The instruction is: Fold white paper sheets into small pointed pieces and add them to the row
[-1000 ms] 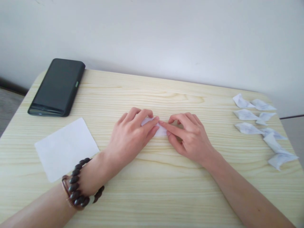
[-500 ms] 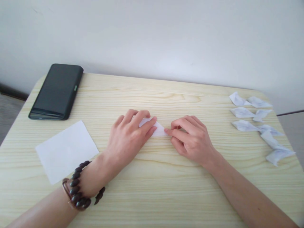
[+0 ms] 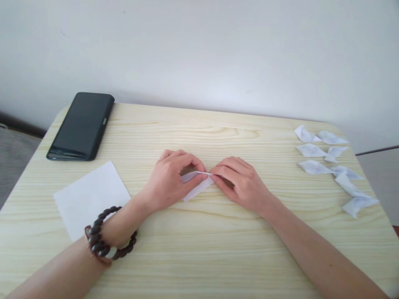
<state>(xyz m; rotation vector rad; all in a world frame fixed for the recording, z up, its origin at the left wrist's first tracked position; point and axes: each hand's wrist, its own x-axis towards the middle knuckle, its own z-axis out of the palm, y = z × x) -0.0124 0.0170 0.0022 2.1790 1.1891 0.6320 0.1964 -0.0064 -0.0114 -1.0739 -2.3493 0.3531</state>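
A small folded piece of white paper (image 3: 197,192) is held between both hands over the middle of the table. My left hand (image 3: 174,176) pinches its upper folded edge between thumb and fingertips. Close beside it, my right hand (image 3: 241,180) pinches the same edge from the right, the fingertips of the two hands almost touching. Part of the paper hangs below the left thumb; the rest is hidden behind the fingers. A dark bead bracelet (image 3: 96,236) circles my left wrist.
A flat white sheet of paper (image 3: 90,195) lies at the left, partly under my left wrist. Behind it rests a black phone-like device (image 3: 81,124). Several twisted white paper pieces (image 3: 311,167) lie along the right side of the wooden table (image 3: 193,265). A white wall (image 3: 199,54) borders the back.
The folded paper has come up from lying flat under my left fingers and is now pinched along its edge by both hands. My right hand has moved slightly left. The view has shifted a little.
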